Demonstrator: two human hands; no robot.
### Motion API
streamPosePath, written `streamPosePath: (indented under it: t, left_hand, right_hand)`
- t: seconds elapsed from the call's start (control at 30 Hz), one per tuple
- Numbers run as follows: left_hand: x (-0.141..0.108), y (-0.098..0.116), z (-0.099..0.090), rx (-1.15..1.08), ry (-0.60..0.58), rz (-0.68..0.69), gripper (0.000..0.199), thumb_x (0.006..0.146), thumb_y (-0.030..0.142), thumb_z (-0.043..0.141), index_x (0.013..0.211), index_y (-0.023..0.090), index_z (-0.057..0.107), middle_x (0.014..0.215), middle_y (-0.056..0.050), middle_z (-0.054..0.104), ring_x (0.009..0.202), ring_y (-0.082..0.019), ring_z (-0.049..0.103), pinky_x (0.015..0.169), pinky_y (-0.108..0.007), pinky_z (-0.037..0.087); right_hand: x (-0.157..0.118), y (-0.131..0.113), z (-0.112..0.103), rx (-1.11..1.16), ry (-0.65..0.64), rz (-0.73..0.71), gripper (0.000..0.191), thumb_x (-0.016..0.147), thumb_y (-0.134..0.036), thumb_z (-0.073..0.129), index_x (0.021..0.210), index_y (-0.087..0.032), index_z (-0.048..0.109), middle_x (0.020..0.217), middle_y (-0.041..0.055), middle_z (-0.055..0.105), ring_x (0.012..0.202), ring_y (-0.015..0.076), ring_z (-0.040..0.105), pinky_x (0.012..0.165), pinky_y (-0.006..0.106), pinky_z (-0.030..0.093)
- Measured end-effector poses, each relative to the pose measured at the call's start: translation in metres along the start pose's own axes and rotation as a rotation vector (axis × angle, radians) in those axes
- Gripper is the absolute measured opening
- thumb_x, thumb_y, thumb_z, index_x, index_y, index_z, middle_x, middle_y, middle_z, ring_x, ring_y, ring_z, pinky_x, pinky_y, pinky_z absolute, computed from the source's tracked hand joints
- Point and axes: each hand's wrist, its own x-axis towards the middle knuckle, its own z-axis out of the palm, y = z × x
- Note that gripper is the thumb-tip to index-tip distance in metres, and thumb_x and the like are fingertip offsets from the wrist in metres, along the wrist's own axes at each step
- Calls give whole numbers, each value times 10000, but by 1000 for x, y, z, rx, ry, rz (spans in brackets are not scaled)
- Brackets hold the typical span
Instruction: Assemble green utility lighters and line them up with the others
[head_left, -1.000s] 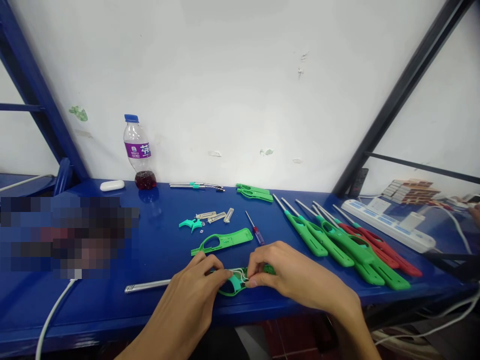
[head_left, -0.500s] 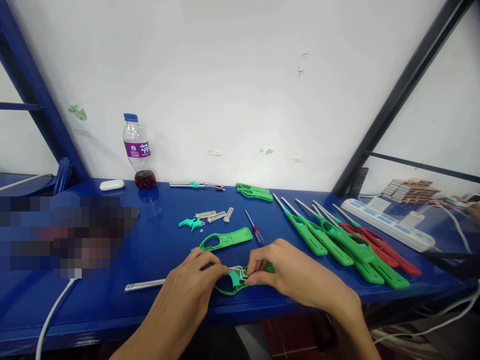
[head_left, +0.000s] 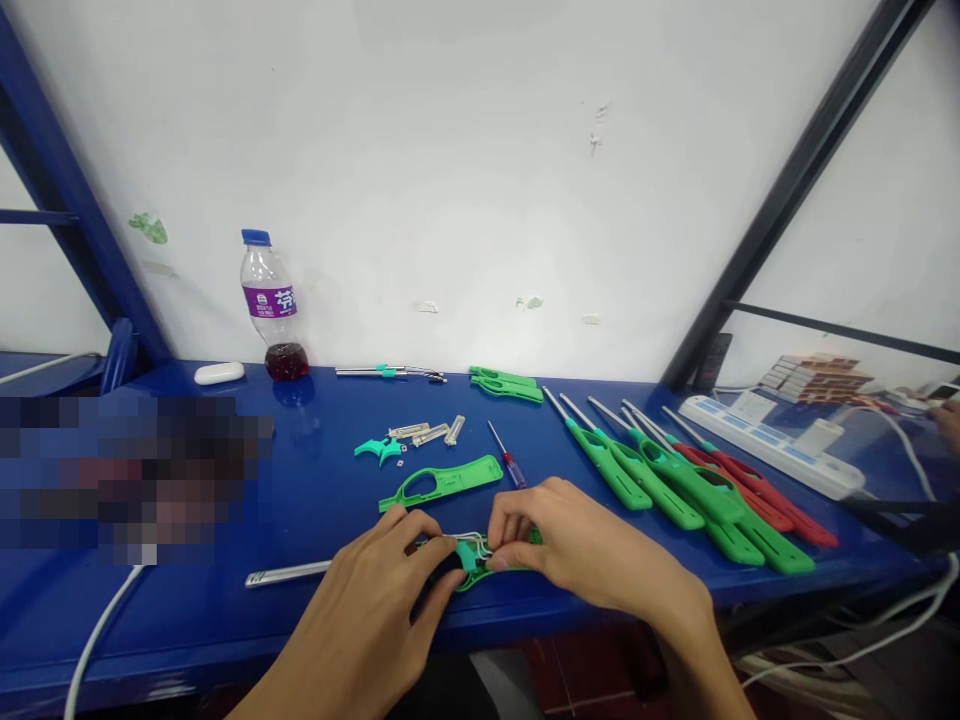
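Note:
An opened green lighter shell half [head_left: 471, 582] lies near the table's front edge, its metal tube [head_left: 289, 572] pointing left. A teal trigger [head_left: 469, 556] sits in it, pinched between thumb and forefinger of my left hand [head_left: 382, 590]. My right hand [head_left: 577, 545] is closed on the lighter's inner parts, its fingertips beside thin white wires [head_left: 474, 538]; the exact part is hidden. Behind lies the other green shell half [head_left: 457, 477]. A screwdriver [head_left: 513, 470] rests beyond my right hand.
Loose teal triggers [head_left: 379, 452] and several clear fluid tanks [head_left: 430, 434] lie mid-table. Several long lighters [head_left: 660, 480], green and red, lie right, beside a power strip [head_left: 772, 445]. Spare green shells [head_left: 506, 385], metal tubes [head_left: 382, 371] and a drink bottle [head_left: 271, 305] are by the wall.
My left thumb has come forward and down onto the trigger's near side, beside the forefinger. My right hand stays closed at nearly the same spot. The view has shifted slightly.

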Motion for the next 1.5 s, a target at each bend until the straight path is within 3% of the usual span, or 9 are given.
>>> streamPosePath:
  t: [0.37, 0.67, 1.03, 1.5]
  left_hand:
    - [1, 0, 4, 25, 19, 32, 180, 1004, 147, 555, 1037, 226, 713, 979, -51, 684, 856, -252, 671, 671, -375, 568]
    - [-1, 1, 4, 45, -21, -16, 210, 1027, 172, 519, 1137, 224, 689, 1016, -55, 663, 911, -255, 667, 705, -377, 566]
    - [-3, 4, 1, 16, -40, -53, 195, 1022, 179, 496, 1090, 234, 670, 1029, -57, 652, 913, -249, 681, 681, -348, 554]
    - [-1, 1, 7, 62, -48, -47, 154, 1025, 205, 517, 1126, 232, 630, 1061, -62, 655, 942, -257, 687, 673, -352, 575]
  right_hand:
    - [4, 6, 2, 53, -33, -12, 107, 937, -277, 776, 855, -245, 714, 825, -50, 752, 831, 161, 667, 686, 234, 408]
    - [7, 9, 1, 89, -65, -21, 146, 960, -334, 751, 860, -229, 735, 807, -26, 731, 793, 163, 637, 673, 239, 400]
    - [12, 15, 5, 124, -64, -44, 142, 919, -282, 791, 816, -216, 718, 733, -49, 697, 686, 127, 606, 598, 220, 376]
    - [10, 16, 3, 133, -53, -74, 134, 941, -312, 771, 836, -230, 757, 753, -37, 748, 703, 147, 673, 614, 237, 410]
